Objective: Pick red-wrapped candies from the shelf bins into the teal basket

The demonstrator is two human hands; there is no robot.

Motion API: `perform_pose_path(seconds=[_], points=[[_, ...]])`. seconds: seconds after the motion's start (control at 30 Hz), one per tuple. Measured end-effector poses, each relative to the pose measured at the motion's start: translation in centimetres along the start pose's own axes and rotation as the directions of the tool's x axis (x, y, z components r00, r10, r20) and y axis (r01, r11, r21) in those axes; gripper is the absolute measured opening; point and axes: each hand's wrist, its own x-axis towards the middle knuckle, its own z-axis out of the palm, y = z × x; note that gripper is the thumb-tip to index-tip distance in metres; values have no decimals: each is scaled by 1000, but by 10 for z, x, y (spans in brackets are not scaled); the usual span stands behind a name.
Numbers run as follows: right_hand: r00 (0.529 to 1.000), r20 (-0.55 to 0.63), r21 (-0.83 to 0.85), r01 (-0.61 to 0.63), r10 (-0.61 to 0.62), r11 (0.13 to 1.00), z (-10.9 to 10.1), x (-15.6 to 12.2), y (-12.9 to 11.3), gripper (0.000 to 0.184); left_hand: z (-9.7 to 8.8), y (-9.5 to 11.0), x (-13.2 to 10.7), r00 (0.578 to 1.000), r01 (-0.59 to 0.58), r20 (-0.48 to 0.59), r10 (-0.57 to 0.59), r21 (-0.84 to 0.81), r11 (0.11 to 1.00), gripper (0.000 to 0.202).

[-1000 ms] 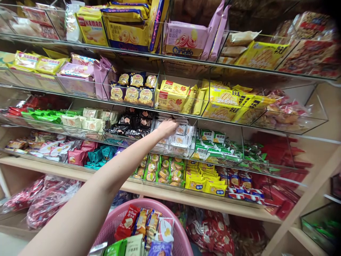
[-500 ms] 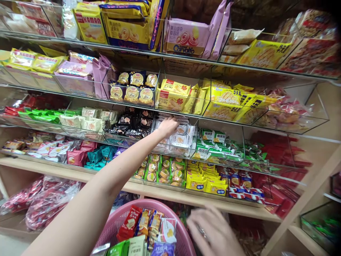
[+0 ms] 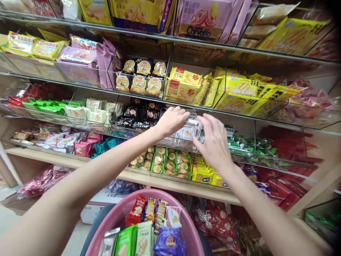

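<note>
Head view: along the shelving [image 3: 191,187], at a clear bin [image 3: 173,145], the right hand [image 3: 214,142], fingers open, and the left hand [image 3: 174,119], fingers curled, grip indeterminable, crowd together, so a knock may dislodge the white packets [image 3: 185,133] inside.

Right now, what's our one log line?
left hand: at white packs | right hand: open, near white packs | basket: snacks inside

The white packets [image 3: 184,133] look glossy plastic, the basket [image 3: 188,224] plastic, the shelf [image 3: 207,193] matt wood.

Small white packets [image 3: 185,133] | wrapped | piled close | inside clear compartment [image 3: 172,143]
</note>
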Motion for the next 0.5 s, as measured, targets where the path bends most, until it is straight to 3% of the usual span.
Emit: perform_pose_path(seconds=[0.17, 0.3, 0.4, 0.5], points=[[996, 70, 94, 49, -56, 994, -8, -5, -18, 43, -36, 18, -43, 996, -78, -46, 78, -19, 997, 19], [988, 141, 190, 29, -57, 981, -17, -30, -37, 32, -44, 32, -77, 990, -138, -46, 136, -58, 989, 17], [976, 216, 278, -39, -23, 960, -24, -52, -47, 25, -44, 45, -100, 987, -160, -6, 160, -103, 982, 20], [925, 370, 368, -228, 84, 901, -32, -79, -57, 20, -45, 55, -126, 990, -131, 34, 139, -182, 974, 24]])
